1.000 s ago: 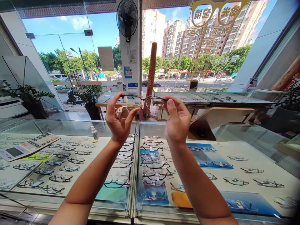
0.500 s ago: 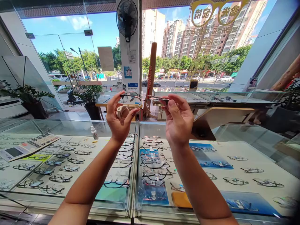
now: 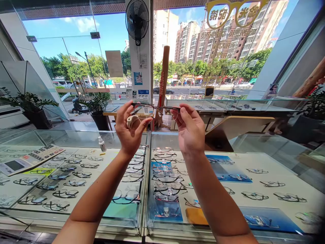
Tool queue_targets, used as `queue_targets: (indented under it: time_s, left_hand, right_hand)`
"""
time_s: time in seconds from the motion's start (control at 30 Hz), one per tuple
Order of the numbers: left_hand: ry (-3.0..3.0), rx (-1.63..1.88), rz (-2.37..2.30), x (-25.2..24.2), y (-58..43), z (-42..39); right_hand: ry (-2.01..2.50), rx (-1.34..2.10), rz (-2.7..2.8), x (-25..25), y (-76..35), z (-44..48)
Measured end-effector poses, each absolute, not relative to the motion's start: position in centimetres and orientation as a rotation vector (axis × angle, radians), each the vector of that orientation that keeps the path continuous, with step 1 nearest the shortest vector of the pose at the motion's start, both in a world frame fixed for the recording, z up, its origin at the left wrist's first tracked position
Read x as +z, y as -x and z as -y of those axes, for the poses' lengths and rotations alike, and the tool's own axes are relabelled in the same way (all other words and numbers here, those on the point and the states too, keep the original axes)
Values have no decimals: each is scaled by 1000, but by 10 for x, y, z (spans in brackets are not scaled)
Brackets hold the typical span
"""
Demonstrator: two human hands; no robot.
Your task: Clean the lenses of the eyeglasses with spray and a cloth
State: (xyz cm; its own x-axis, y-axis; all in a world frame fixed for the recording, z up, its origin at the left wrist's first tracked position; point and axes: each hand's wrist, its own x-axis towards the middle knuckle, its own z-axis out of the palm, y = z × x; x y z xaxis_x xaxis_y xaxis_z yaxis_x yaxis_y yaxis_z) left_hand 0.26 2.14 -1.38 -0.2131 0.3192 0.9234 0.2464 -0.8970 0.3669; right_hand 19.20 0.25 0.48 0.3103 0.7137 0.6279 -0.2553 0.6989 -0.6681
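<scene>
Seen from the head camera, a person's two bare hands lift a thin metal eyeglass frame (image 3: 154, 107) in midair above a glass display desk (image 3: 76, 227), holding it level and crosswise before the face. The left hand (image 3: 129, 130) closes its grip on the frame's left end, fingertips pressed together there, while a small beige wad (image 3: 132, 121), perhaps cloth, sits tucked against the same fingers. The right hand (image 3: 190, 130) pinches the right end, thumb and forefinger together on the metal. Neither hand touches the desk; both forearms rise from its near edge. Rows of spectacle frames (image 3: 167, 178) lie beneath the glass of the desk, among blue display cards (image 3: 165, 215) and an orange pouch (image 3: 195, 217). On top of the desk, left of the hands, stand a small white dropper bottle (image 3: 102, 144) and a keypad device (image 3: 30, 159). Beyond the desk, a wall fan (image 3: 137, 25) hangs on a white pillar, a potted plant (image 3: 96, 108) stands to its left, and high-rises fill the shop window.
</scene>
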Motion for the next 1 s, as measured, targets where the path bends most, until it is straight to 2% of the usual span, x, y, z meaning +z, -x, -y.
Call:
queue_targets:
  time_s: [0.27,0.73,1.0]
  left_hand:
    - [-1838,2331,-526,-2,-7,-7]
    - [-1718,2178,-665,-7,-1,-23]
    - [-1632,1899,-497,-6,16,-58]
  right_hand:
    - [526,724,1069,7,-197,2]
    - [596,719,1181,9,-199,10]
    - [490,710,1191,16,-188,29]
